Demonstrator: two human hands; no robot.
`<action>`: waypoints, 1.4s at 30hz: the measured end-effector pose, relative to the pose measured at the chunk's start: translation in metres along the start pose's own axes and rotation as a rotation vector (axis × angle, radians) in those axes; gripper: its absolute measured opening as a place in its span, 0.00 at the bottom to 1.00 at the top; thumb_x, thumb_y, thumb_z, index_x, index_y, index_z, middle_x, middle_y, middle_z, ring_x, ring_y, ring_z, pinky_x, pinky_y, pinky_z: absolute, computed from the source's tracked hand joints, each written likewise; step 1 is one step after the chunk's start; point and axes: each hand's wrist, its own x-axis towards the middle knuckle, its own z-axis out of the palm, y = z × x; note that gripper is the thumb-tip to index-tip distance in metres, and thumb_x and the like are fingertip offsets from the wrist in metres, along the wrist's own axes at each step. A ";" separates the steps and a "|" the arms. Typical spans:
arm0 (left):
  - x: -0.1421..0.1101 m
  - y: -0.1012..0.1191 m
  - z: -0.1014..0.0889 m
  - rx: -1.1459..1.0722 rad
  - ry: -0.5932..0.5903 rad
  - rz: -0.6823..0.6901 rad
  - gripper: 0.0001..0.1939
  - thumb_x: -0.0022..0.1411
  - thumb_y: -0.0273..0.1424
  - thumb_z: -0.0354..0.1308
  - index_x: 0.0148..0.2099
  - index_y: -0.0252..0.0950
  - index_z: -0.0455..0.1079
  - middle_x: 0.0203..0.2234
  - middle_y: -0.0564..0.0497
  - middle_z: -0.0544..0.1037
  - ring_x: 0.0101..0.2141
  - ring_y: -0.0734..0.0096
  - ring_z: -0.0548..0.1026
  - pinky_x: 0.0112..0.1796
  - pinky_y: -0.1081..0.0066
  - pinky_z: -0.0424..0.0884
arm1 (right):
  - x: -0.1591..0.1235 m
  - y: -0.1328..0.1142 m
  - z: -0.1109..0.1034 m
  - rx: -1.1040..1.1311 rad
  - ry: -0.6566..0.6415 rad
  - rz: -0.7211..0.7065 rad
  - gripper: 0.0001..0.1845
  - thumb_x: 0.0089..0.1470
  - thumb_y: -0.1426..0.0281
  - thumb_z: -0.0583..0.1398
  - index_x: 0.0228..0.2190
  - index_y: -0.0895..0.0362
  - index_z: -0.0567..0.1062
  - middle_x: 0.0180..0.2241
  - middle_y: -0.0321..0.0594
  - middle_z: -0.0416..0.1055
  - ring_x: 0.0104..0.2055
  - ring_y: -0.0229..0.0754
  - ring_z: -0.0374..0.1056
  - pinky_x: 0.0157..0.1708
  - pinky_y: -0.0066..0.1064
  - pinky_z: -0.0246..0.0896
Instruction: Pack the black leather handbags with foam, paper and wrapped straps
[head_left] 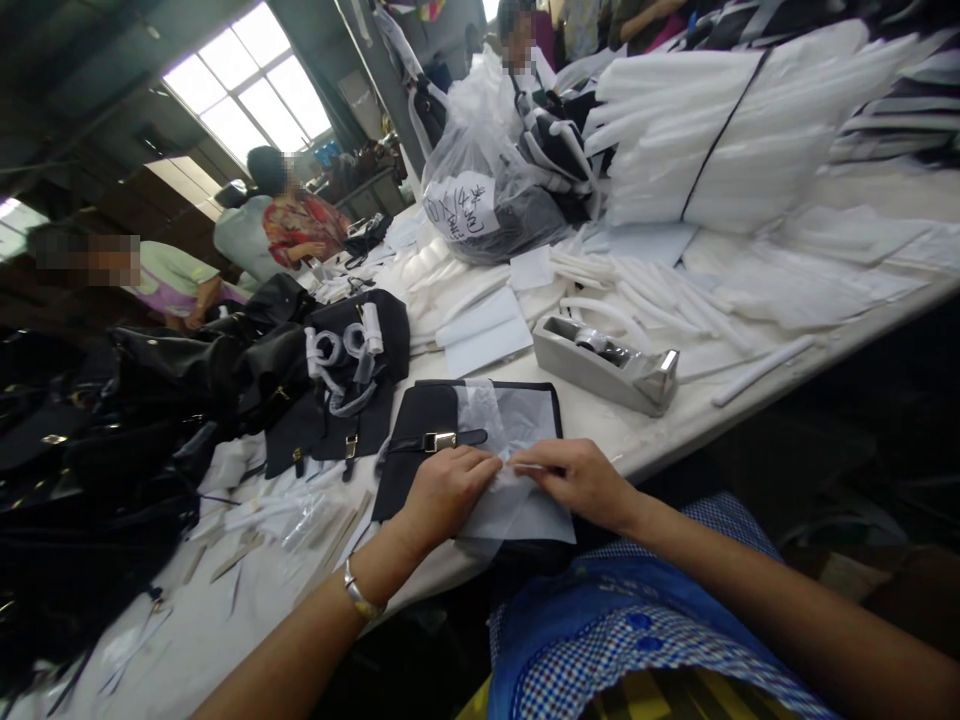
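Note:
A flat black bag (420,425) with a gold buckle strap lies at the near edge of the white table (600,415). A sheet of translucent white tissue paper (517,500) covers its right half. My left hand (444,492) rests on the bag just below the buckle, its fingertips pinching the paper's edge. My right hand (579,478) meets it from the right, fingers closed on the same paper edge. A bracelet circles my left wrist.
A grey tape dispenser (609,365) stands behind the bag. Black bags (150,400) pile up at left, one with white foam-wrapped handles (345,350). White foam strips, a tied foam bundle (720,130) and a clear plastic sack (480,190) fill the back. Other people sit at far left.

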 end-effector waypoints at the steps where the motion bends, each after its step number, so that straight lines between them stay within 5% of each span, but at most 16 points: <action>1: -0.001 0.000 -0.001 0.009 -0.011 0.003 0.07 0.68 0.25 0.53 0.43 0.37 0.72 0.35 0.51 0.81 0.33 0.68 0.77 0.34 0.70 0.69 | 0.003 0.000 -0.001 0.016 0.004 0.026 0.10 0.61 0.69 0.59 0.41 0.52 0.81 0.39 0.36 0.81 0.40 0.40 0.77 0.41 0.30 0.70; 9: -0.011 0.001 -0.009 -0.074 -0.070 -0.004 0.06 0.66 0.22 0.55 0.40 0.36 0.73 0.36 0.51 0.82 0.35 0.67 0.78 0.38 0.68 0.71 | 0.037 0.004 -0.011 -0.150 -0.037 0.061 0.07 0.58 0.67 0.63 0.37 0.51 0.82 0.40 0.37 0.82 0.42 0.45 0.77 0.42 0.33 0.69; 18: -0.022 0.002 -0.009 -0.160 -0.114 -0.016 0.06 0.66 0.23 0.55 0.42 0.35 0.73 0.40 0.49 0.82 0.40 0.66 0.79 0.42 0.67 0.72 | 0.069 0.020 -0.010 -0.182 -0.268 0.217 0.07 0.56 0.64 0.63 0.33 0.51 0.83 0.31 0.35 0.81 0.34 0.42 0.74 0.32 0.29 0.61; 27: -0.029 -0.002 -0.012 -0.258 -0.171 -0.125 0.06 0.64 0.23 0.56 0.35 0.37 0.72 0.34 0.50 0.81 0.41 0.65 0.78 0.44 0.67 0.71 | 0.080 0.013 -0.010 -0.465 -0.189 0.166 0.12 0.55 0.59 0.63 0.25 0.52 0.79 0.24 0.35 0.77 0.28 0.40 0.69 0.26 0.30 0.50; 31: -0.026 0.004 -0.020 -0.222 -0.233 -0.216 0.06 0.65 0.23 0.52 0.37 0.36 0.69 0.30 0.50 0.78 0.34 0.64 0.77 0.40 0.66 0.71 | 0.088 0.015 -0.008 -0.500 -0.148 0.107 0.13 0.55 0.58 0.63 0.24 0.51 0.78 0.24 0.35 0.76 0.26 0.40 0.69 0.25 0.31 0.48; 37: -0.030 0.020 -0.016 -0.224 -0.083 -0.387 0.16 0.70 0.30 0.50 0.58 0.35 0.62 0.29 0.52 0.78 0.32 0.63 0.76 0.37 0.66 0.70 | 0.094 0.023 0.002 -0.488 -0.129 0.058 0.10 0.57 0.59 0.62 0.30 0.50 0.80 0.28 0.34 0.79 0.29 0.39 0.71 0.28 0.29 0.51; 42: -0.036 0.031 0.006 -0.170 0.091 -0.558 0.18 0.67 0.30 0.54 0.58 0.36 0.64 0.25 0.55 0.77 0.29 0.65 0.75 0.34 0.68 0.69 | 0.096 0.024 0.007 -0.502 -0.070 -0.030 0.11 0.60 0.59 0.61 0.35 0.51 0.81 0.35 0.37 0.80 0.36 0.41 0.73 0.33 0.29 0.57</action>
